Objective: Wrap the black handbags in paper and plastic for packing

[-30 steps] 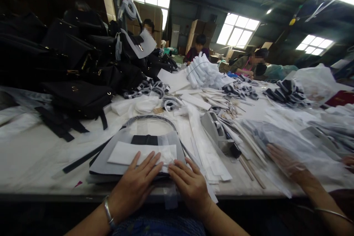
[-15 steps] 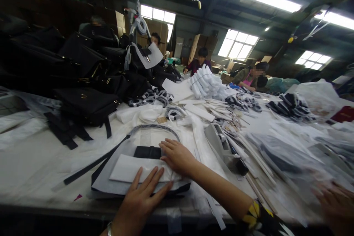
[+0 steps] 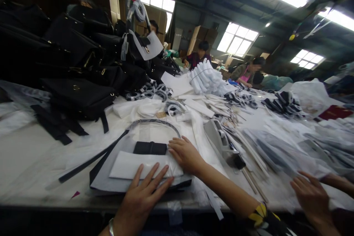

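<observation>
A black handbag [image 3: 95, 174] lies flat near the table's front edge, with its handle [image 3: 155, 121] arched away from me. A pale sheet [image 3: 103, 184] covers its front. On top rests a folded white wrapping piece [image 3: 124, 166], and above that a black strap-like piece [image 3: 151, 148]. My left hand [image 3: 145, 195] is spread flat over the lower edge of the white piece, fingers apart. Stretched out at the bag's right side, my right hand [image 3: 186, 154] touches the right end of the white piece, just beside the black piece. Neither hand grips anything.
A grey tape dispenser [image 3: 218, 138] stands right of the bag. Black bags [image 3: 77, 97] are heaped at the left. White rolls [image 3: 206, 77] and wrapped straps [image 3: 284, 105] lie farther back. A co-worker's hand [image 3: 311, 193] is at the right, by plastic-covered items [image 3: 268, 151].
My right hand has slid slightly right, uncovering more of the black piece. My left hand stays on the white piece. The co-worker's hands at the right show more clearly.
</observation>
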Action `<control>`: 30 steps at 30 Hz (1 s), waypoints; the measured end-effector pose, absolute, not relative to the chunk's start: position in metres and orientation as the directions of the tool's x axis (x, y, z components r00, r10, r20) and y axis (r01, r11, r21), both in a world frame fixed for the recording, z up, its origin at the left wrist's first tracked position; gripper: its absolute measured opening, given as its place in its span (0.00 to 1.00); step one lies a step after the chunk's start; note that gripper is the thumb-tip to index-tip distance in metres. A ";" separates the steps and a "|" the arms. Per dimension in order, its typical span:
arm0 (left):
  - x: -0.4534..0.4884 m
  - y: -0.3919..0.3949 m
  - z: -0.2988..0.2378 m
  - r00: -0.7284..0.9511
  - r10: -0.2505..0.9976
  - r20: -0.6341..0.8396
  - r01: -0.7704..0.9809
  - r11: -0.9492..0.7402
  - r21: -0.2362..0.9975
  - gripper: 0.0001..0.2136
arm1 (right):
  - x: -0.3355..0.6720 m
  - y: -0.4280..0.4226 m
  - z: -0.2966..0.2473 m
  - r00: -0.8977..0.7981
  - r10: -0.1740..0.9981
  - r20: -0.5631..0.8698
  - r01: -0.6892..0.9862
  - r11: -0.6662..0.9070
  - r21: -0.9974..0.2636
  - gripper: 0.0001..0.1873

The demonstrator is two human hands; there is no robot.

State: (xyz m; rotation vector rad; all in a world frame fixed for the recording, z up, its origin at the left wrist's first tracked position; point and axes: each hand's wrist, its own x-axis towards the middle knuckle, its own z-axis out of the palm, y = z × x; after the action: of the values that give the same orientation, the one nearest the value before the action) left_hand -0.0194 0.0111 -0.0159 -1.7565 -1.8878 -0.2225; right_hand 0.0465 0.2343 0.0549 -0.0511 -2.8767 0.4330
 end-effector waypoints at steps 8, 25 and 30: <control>-0.015 0.011 -0.012 -0.057 0.872 0.486 0.990 0.112 -0.084 0.23 | 0.193 0.172 0.005 -0.858 -0.143 0.493 -0.270 0.942 -0.198 0.21; -0.010 0.015 -0.009 -0.084 0.855 0.511 0.986 0.145 -0.080 0.19 | 0.193 0.123 -0.012 -0.724 0.027 0.689 -0.237 0.929 -0.286 0.13; -0.011 0.015 -0.007 -0.074 0.853 0.517 0.987 0.138 -0.087 0.20 | 0.181 0.138 0.026 -0.752 -0.041 0.658 -0.271 0.929 -0.251 0.12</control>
State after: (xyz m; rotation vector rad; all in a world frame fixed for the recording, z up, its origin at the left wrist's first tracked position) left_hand -0.0109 0.0150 -0.0071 -1.7607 -1.9752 -0.3994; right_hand 0.1812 0.1380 0.0261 0.2201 -2.3940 0.4359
